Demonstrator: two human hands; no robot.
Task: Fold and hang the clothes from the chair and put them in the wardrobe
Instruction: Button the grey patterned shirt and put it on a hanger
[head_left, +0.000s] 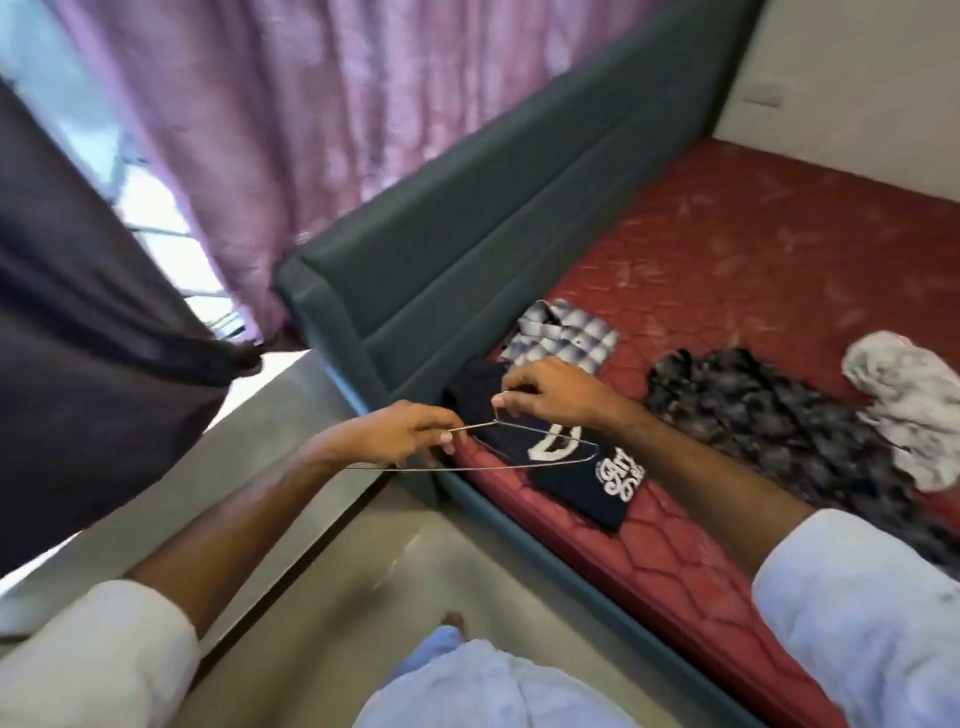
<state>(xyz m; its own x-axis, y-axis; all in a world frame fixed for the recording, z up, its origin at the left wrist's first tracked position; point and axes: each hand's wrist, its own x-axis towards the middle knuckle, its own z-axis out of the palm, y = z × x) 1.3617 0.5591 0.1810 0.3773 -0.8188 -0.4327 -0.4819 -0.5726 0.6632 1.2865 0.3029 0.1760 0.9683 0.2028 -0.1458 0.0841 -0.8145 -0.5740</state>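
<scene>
Both hands pinch wire hanger (519, 447): left hand (400, 434) at left shoulder, right hand (550, 392) probably at hook; long axis left-right, above folded dark T-shirt (587, 483) on near mattress edge (727, 291)

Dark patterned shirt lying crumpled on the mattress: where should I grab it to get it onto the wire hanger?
Probably by its top edge near the collar, coming from above. The dark patterned shirt lies in a loose heap, collar not discernible, so lift and shake it out first. Both hands currently hold the wire hanger.
</scene>
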